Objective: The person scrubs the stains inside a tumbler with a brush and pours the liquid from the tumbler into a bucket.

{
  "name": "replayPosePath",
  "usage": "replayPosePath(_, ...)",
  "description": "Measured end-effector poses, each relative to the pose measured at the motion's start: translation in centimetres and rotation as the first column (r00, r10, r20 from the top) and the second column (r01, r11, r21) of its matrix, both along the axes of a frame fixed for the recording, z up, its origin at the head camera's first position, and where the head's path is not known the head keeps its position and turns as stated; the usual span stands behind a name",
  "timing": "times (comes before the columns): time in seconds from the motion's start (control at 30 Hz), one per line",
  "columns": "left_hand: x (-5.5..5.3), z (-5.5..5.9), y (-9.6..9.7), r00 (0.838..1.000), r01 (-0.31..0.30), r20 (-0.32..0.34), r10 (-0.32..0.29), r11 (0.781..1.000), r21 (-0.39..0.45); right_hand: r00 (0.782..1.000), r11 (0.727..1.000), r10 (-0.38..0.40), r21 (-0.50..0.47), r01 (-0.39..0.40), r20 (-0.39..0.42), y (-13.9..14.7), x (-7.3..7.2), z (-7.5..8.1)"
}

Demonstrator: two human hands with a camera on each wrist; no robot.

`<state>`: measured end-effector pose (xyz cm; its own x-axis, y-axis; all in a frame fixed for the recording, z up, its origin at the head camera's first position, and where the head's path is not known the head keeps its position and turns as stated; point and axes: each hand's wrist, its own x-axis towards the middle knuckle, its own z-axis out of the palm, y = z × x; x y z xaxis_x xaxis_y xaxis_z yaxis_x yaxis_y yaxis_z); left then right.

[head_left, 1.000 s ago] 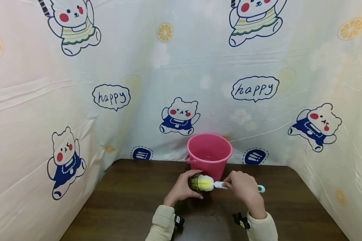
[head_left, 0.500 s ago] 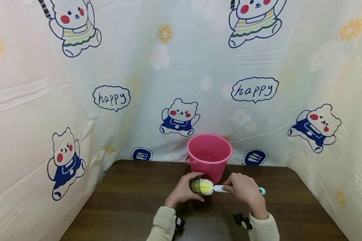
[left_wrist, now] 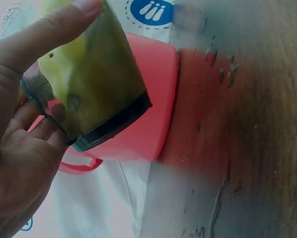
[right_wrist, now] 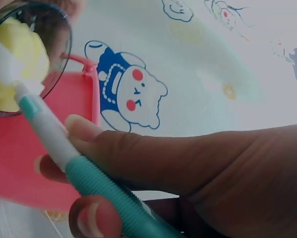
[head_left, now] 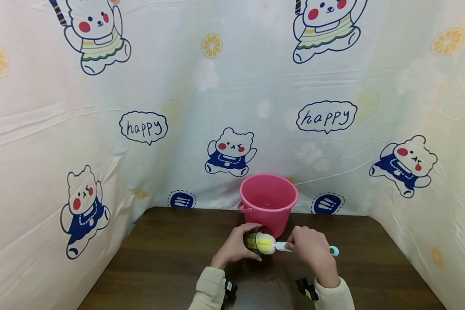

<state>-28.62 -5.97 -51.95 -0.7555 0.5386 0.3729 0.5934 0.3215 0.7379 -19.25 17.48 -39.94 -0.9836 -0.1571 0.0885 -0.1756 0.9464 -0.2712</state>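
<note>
My left hand (head_left: 234,246) grips a dark see-through glass (left_wrist: 101,84) tipped on its side, its mouth turned to the right. Fingers and thumb wrap the wall of the glass. Inside the mouth sits the yellow and white sponge head (head_left: 265,243) of a cup brush. My right hand (head_left: 309,247) holds that brush by its white and teal handle (right_wrist: 108,191), thumb and fingers curled round it. The teal end (head_left: 334,251) sticks out past the right side of this hand. In the left wrist view, yellow shows through the glass wall.
A pink bucket (head_left: 269,211) with a side handle stands just behind the glass, against the printed cloth backdrop (head_left: 224,86). Wet drops and streaks mark the dark wooden table (head_left: 170,254), seen closely in the left wrist view.
The brush head shifts slightly in the mouth of the glass, and the right hand has moved a little down and left. Both grips stay as they were.
</note>
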Motion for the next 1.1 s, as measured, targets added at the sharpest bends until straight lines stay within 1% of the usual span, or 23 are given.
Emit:
replayPosePath(0.07, 0.06, -0.03, 0.03, 1.0, 0.002, -0.005, -0.002, 1.0, -0.01, 1.0, 1.0, 0.019, -0.011, -0.019, 0.012, 0.07, 0.0, -0.01)
replayPosePath(0.2, 0.13, -0.01, 0.06, 1.0, -0.006, -0.006, 0.006, 1.0, -0.02, 0.998, 0.997, 0.043, -0.065, -0.04, 0.047, 0.37, -0.29, -0.07)
replayPosePath(0.27, 0.12, -0.01, 0.05, 1.0, -0.012, -0.004, 0.012, 1.0, -0.02, 0.997, 0.995, 0.04, -0.095, -0.034, 0.061, 0.52, -0.48, -0.15)
replayPosePath(0.33, 0.13, -0.02, 0.04, 1.0, -0.016, -0.001, 0.016, 1.0, -0.02, 0.998, 0.994, 0.031, -0.11, -0.024, 0.055, 0.62, -0.68, -0.26)
replayPosePath(0.4, 0.15, 0.01, 0.02, 1.0, -0.019, 0.009, 0.02, 1.0, -0.011, 0.999, 0.993, 0.016, -0.115, -0.012, 0.038, 0.68, -0.79, -0.42)
replayPosePath(0.53, 0.19, 0.09, -0.1, 1.0, -0.022, 0.007, 0.022, 1.0, 0.008, 1.0, 0.996, -0.024, -0.091, 0.024, 0.01, 0.55, -0.79, -0.69)
replayPosePath(0.63, 0.15, 0.14, -0.1, 1.0, -0.023, -0.009, 0.023, 1.0, 0.013, 0.999, 0.997, -0.037, -0.069, 0.038, 0.02, 0.28, -0.6, -0.72)
replayPosePath(0.73, 0.12, 0.11, -0.03, 1.0, -0.018, -0.011, 0.018, 1.0, 0.003, 0.999, 0.998, -0.023, -0.052, 0.024, 0.031, 0.08, -0.33, -0.61)
replayPosePath(0.83, 0.08, 0.04, 0.06, 1.0, -0.012, 0.007, 0.012, 1.0, -0.01, 0.999, 0.999, 0.008, -0.048, -0.007, 0.036, 0.04, -0.1, -0.38)
replayPosePath(0.97, -0.01, -0.06, 0.13, 1.0, -0.011, 0.016, 0.011, 1.0, -0.013, 0.998, 0.996, 0.034, -0.085, -0.03, 0.047, 0.27, -0.16, -0.18)
replayPosePath(1.1, -0.08, -0.14, 0.16, 1.0, -0.023, 0.01, 0.023, 1.0, -0.011, 0.998, 0.991, 0.018, -0.133, -0.011, 0.055, 0.63, -0.48, -0.18)
